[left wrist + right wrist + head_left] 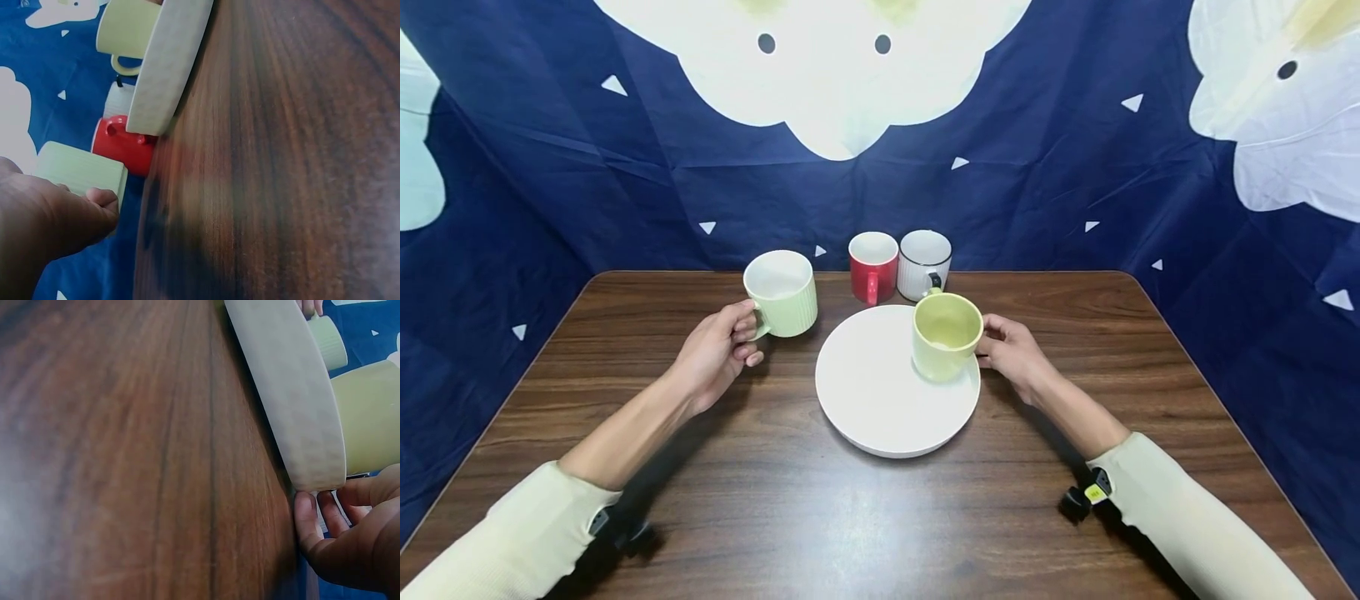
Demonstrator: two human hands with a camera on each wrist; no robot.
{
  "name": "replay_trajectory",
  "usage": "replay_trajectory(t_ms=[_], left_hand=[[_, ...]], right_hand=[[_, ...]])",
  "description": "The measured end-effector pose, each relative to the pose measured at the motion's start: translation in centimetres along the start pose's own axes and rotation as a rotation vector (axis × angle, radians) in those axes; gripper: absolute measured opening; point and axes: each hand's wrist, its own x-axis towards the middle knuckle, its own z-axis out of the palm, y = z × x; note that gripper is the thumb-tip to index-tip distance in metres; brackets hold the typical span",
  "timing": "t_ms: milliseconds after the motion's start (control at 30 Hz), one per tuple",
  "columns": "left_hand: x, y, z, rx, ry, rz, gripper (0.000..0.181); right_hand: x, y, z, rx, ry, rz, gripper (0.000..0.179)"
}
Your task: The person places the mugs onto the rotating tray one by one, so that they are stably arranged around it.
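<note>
My left hand (718, 354) grips the handle of a pale green ribbed mug (788, 304), raised above the table. In the left wrist view, the curled fingers partly cover this mug (81, 165). Right of it stands a wide white round stand (872, 383) with a thick side wall. On its right part sits a yellow-green mug (943, 337), upright, its handle turned to the back. My right hand (1015, 354) reaches the stand's right edge; in the right wrist view its fingertips (306, 506) touch the rim close to the yellow-green mug (369, 419).
Behind the stand, a red mug (874, 271) and a white ribbed mug (922, 262) with a dark rim stand side by side on the brown wooden table (865, 525). A dark blue cloth (1037, 183) with white shapes hangs behind the table.
</note>
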Motion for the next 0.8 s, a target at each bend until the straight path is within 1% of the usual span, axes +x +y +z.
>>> replay_trajectory(t_ms=[200, 433, 567, 800], left_hand=[[-1.2, 0.2, -0.2, -0.011, -0.009, 0.009, 0.040], [-2.0, 0.5, -0.2, -0.027, -0.021, 0.020, 0.039], [-2.3, 0.6, -0.1, -0.022, -0.021, 0.012, 0.039], [-2.9, 0.5, 0.2, -0.005, -0.030, 0.003, 0.040]], right_hand=[[0.7, -0.2, 0.2, -0.017, 0.003, 0.004, 0.022], [1.5, -0.4, 0.4, -0.075, 0.039, 0.018, 0.035], [1.8, -0.5, 0.6, -0.094, 0.055, 0.028, 0.037], [2.1, -0.4, 0.6, -0.079, 0.052, 0.023, 0.033]])
